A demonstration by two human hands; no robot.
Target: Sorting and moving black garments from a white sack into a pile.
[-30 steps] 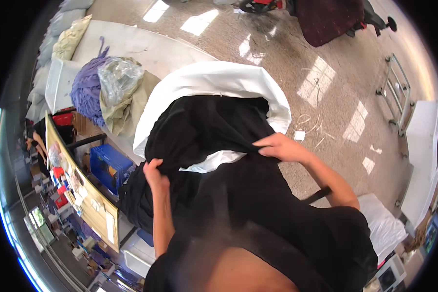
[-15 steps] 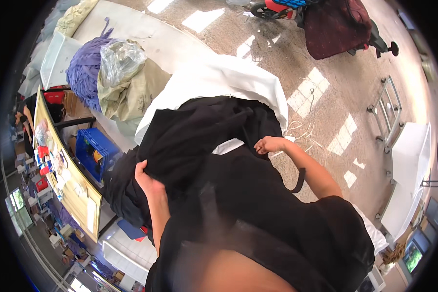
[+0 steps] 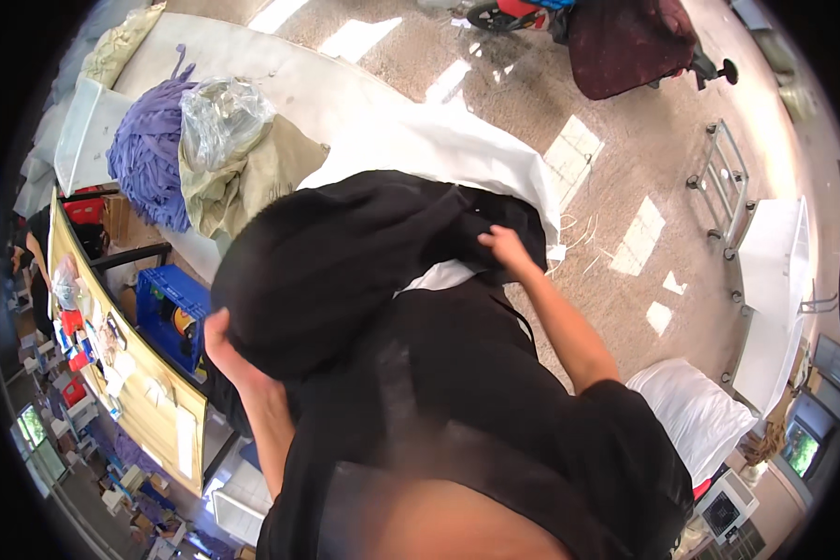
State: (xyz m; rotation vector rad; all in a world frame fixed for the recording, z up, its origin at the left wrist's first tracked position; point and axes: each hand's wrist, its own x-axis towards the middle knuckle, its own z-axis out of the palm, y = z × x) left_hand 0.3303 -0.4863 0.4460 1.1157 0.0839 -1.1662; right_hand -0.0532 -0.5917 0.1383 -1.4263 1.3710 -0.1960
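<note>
A large piece of black cloth (image 3: pixel 327 271) bulges up in front of me, spread over the mouth of a big white sack (image 3: pixel 420 140). My left hand (image 3: pixel 236 359) grips the cloth's left edge, thumb showing and the other fingers mostly hidden behind it. On the right side, my right hand (image 3: pixel 511 248) is closed on black fabric near the sack's right rim. More black fabric lies inside the sack below that hand. The exact kind of garment or piece cannot be made out.
Left of the sack stand a beige bag (image 3: pixel 252 177) topped with clear plastic and a bundle of purple strips (image 3: pixel 149 154). A blue crate (image 3: pixel 173 299) sits beside a cluttered table (image 3: pixel 149 373). To the right are a wheeled metal frame (image 3: pixel 723 177) and a white bundle (image 3: pixel 686 411).
My left hand has moved left and slightly down, drawing the black cloth out so it billows. My right hand has shifted slightly up, still at the fabric. The view has turned a little.
</note>
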